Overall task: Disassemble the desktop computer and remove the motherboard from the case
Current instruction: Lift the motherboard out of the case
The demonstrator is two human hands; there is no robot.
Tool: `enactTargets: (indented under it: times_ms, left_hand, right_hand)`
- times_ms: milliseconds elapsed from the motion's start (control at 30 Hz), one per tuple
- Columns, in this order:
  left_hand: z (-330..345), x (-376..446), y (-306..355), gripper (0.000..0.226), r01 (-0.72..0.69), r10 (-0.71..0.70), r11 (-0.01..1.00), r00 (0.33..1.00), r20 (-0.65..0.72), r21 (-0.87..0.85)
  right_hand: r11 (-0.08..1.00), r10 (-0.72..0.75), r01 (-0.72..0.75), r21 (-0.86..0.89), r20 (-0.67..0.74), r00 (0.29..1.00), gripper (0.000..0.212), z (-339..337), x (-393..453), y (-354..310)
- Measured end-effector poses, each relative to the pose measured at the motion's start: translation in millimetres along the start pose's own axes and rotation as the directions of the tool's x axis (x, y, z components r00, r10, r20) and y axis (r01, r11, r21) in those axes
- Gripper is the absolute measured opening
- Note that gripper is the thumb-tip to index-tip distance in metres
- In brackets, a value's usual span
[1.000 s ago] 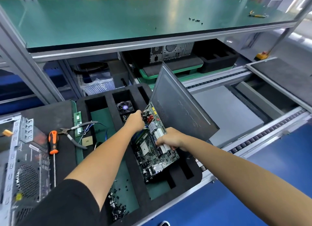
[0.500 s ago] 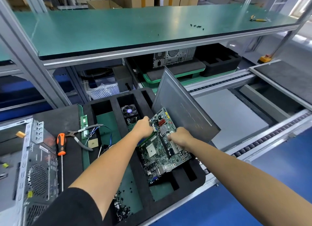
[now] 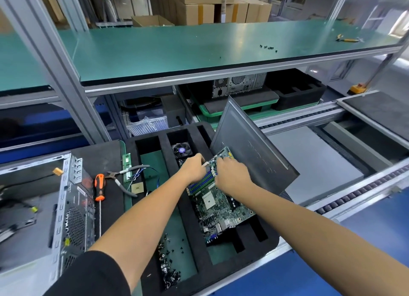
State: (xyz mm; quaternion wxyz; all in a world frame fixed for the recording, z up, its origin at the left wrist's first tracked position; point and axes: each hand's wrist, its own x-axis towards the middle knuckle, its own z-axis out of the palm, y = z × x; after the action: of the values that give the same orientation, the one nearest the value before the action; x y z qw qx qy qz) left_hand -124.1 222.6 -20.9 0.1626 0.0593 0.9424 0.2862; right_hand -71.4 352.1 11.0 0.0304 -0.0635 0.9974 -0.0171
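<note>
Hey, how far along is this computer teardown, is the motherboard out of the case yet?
Done: the motherboard is out of the open case at the left and lies in the black foam tray; the fan sits in its own slot and loose screws are piled in another. In hand: the left hand and right hand are both at the board's far end. Left: seating it and letting go.
</note>
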Motion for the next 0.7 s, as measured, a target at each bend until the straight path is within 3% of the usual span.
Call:
enactTargets:
  times_ms: [133, 300, 433, 700]
  left_hand:
    - [-24, -15, -4, 0.020, -0.058, 0.056, 0.997, 0.997, -0.047, -0.048]
    - [-55, -43, -25, 0.016, -0.085, 0.080, 0.996, 0.986, -0.146, -0.030]
    - [-79, -67, -46, 0.017, -0.069, 0.060, 0.997, 0.977, -0.206, -0.033]
    - [-118, -127, -85, 0.015, 0.000, -0.016, 0.999, 0.942, -0.334, -0.048]
  right_hand:
    - [0.991, -0.041, 0.033, 0.126, 0.065, 0.997, 0.023, -8, 8, -29]
    - [0.953, -0.057, 0.050, 0.298, 0.016, 0.998, 0.019, -21, 12, -72]
    - [0.933, -0.114, 0.104, 0.345, 0.009, 0.993, 0.030, -30, 10, -108]
    - [0.891, -0.296, 0.277, 0.361, -0.003, 0.955, 0.029, -50, -4, -178]
